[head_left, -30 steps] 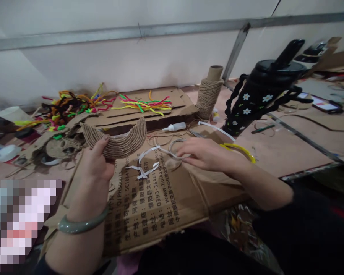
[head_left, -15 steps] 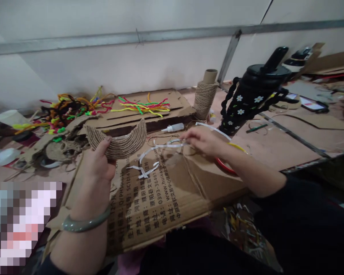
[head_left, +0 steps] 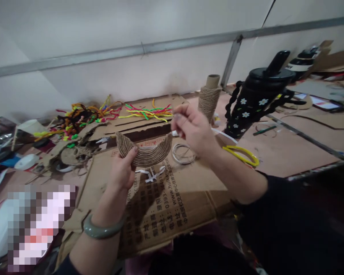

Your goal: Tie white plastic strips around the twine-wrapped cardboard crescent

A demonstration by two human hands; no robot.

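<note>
My left hand [head_left: 125, 168] grips a crescent-shaped piece covered in rows of jute cord [head_left: 149, 156], thumb on its face, held above the printed cardboard [head_left: 172, 214]. My right hand [head_left: 190, 124] is raised to the right of the crescent, apart from it. Its fingers are pinched together; whatever they hold, if anything, I cannot make out. Below that hand a thin pale ring-shaped coil [head_left: 184, 154] lies on the cardboard. Scraps of white strip [head_left: 151, 175] lie just under the crescent.
A jute cord spool [head_left: 208, 100] and a black flowered tumbler [head_left: 250, 103] stand behind my right hand. Colourful fuzzy stems [head_left: 149, 111] lie on cardboard at the back. A yellow ring [head_left: 242, 156] sits beside my right forearm. Scraps [head_left: 74, 154] clutter the left.
My right hand has risen from the cardboard and moved slightly left. The long white strip that lay by its fingers no longer shows there. My left hand still grips the crescent; the view has shifted.
</note>
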